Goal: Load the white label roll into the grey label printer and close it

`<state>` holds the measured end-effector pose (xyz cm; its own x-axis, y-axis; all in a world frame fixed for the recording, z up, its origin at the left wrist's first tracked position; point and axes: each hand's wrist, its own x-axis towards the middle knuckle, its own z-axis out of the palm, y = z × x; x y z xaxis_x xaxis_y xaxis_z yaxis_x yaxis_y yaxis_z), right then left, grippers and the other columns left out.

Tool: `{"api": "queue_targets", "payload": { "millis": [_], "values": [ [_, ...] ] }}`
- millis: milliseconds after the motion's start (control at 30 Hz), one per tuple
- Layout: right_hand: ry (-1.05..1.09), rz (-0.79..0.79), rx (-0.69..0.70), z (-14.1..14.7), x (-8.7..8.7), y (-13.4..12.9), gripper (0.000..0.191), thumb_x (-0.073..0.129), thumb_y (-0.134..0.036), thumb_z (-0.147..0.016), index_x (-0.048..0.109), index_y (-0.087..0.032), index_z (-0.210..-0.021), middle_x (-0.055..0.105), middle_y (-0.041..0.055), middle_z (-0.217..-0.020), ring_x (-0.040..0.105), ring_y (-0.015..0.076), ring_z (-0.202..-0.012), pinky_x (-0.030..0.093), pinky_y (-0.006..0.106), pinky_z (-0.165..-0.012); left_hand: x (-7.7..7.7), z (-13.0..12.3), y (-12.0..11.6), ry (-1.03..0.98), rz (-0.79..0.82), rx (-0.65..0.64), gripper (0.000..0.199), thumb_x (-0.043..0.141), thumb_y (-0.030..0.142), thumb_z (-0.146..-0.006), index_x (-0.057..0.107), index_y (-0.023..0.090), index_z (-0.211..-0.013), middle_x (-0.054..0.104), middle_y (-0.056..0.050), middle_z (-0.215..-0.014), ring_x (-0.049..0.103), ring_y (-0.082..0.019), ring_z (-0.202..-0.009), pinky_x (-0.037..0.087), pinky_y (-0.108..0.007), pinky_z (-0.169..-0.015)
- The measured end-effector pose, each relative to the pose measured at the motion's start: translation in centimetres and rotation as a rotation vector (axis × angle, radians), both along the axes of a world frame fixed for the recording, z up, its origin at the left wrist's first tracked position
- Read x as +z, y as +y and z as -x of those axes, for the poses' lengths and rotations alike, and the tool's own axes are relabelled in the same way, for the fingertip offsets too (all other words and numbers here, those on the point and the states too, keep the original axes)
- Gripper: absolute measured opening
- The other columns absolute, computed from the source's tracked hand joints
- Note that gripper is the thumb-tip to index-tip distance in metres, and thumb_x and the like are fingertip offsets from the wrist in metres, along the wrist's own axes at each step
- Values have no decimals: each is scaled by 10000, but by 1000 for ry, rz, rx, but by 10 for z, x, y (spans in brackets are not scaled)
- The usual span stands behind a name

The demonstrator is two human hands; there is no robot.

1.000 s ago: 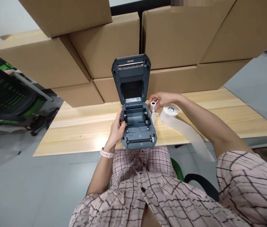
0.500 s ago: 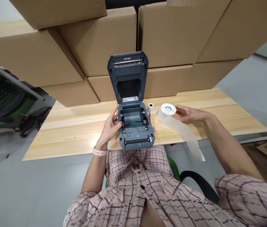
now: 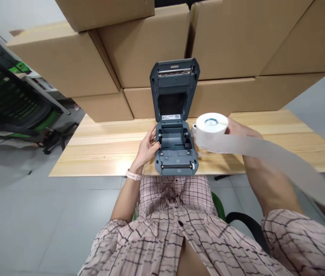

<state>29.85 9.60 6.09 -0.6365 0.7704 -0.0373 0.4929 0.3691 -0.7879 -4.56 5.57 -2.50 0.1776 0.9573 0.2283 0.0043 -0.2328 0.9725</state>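
Note:
A dark grey label printer [image 3: 176, 157] stands at the front edge of the table with its lid [image 3: 174, 88] raised and its roll bay bare. My left hand [image 3: 148, 147] grips the printer's left side, thumb over the rim and fingers along the outer wall. To the right of the printer, a roll of white labels [image 3: 212, 128] is in my right hand [image 3: 238, 130], held above the table. Most of the right fingers are hidden behind the roll. A long loose strip of labels [image 3: 260, 147] trails from it across my right forearm.
Behind the printer, stacked cardboard boxes [image 3: 148, 50] line the back of the wooden table [image 3: 99, 153]. A small white roll [image 3: 194, 129] sits partly hidden between printer and label roll. An office chair [image 3: 10, 96] stands off to the left.
My right hand has lifted the label roll off the table towards me, and its loose strip has swung out to the right. The left hand stays on the printer; the view has shifted slightly.

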Motion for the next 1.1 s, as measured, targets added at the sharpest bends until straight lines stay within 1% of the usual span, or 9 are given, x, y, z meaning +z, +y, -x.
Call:
{"api": "queue_targets", "payload": {
  "millis": [67,167,267,433,567,700,800,900,1100],
  "values": [
    [-34,-40,172,36,28,7,789,802,-547,-740,560,-192,-1403,695,172,-1396,667,372,-1219,553,456,-992,-3,1,0,3,6,-2,845,643,223,-897,315,257,-1676,489,-163,-1672,548,-287,-1496,441,-540,-1252],
    [-305,-158,297,85,51,18,787,830,-580,-668,618,-196,-1321,732,136,-1278,685,345,-1084,535,418,-885,-8,4,0,20,40,22,887,639,231,-919,228,278,-1704,469,-168,-1685,536,-293,-1507,417,-571,-1261],
    [-543,-235,301,115,52,25,736,829,-549,-673,637,-198,-1291,748,134,-1242,700,336,-1016,495,376,-807,-11,5,-1,39,54,41,909,628,243,-945,158,299,-1721,452,-167,-1695,532,-298,-1509,405,-588,-1264],
    [-733,-287,314,135,31,34,723,818,-563,-708,645,-181,-1297,760,155,-1234,707,355,-1039,480,378,-817,-15,3,-1,56,40,55,870,595,261,-967,163,336,-1719,386,-134,-1738,503,-294,-1534,400,-578,-1268],
    [-763,-263,269,140,12,41,801,843,-589,-696,637,-176,-1351,741,175,-1303,701,389,-1137,508,417,-889,-17,-1,-2,42,12,64,861,601,283,-960,187,338,-1714,382,-114,-1744,503,-300,-1535,419,-563,-1262],
    [-592,-278,239,128,3,31,744,799,-526,-796,621,-157,-1417,686,207,-1422,650,427,-1271,512,510,-1020,-17,-2,-4,31,10,76,827,592,275,-967,219,350,-1702,388,-99,-1743,535,-293,-1508,424,-561,-1256],
    [-358,-331,229,107,2,3,579,544,-454,-1010,573,-153,-1504,577,189,-1577,542,382,-1445,432,555,-1178,-16,-3,-5,22,-1,79,798,578,263,-971,248,351,-1693,398,-88,-1739,525,-282,-1517,417,-544,-1263],
    [-224,-277,285,87,-1,-34,586,363,-499,-1094,548,-197,-1562,546,122,-1628,494,314,-1516,378,543,-1260,-13,-5,-6,17,-13,66,781,567,253,-966,280,341,-1686,406,-77,-1736,521,-288,-1520,427,-540,-1258],
    [-231,-319,229,79,-21,-94,632,479,-662,-1043,544,-329,-1576,381,39,-1734,338,297,-1629,256,563,-1355,-6,-8,-7,91,-10,117,765,558,177,-926,388,376,-1645,492,-27,-1684,567,-302,-1472,451,-565,-1236]
  ]
}}
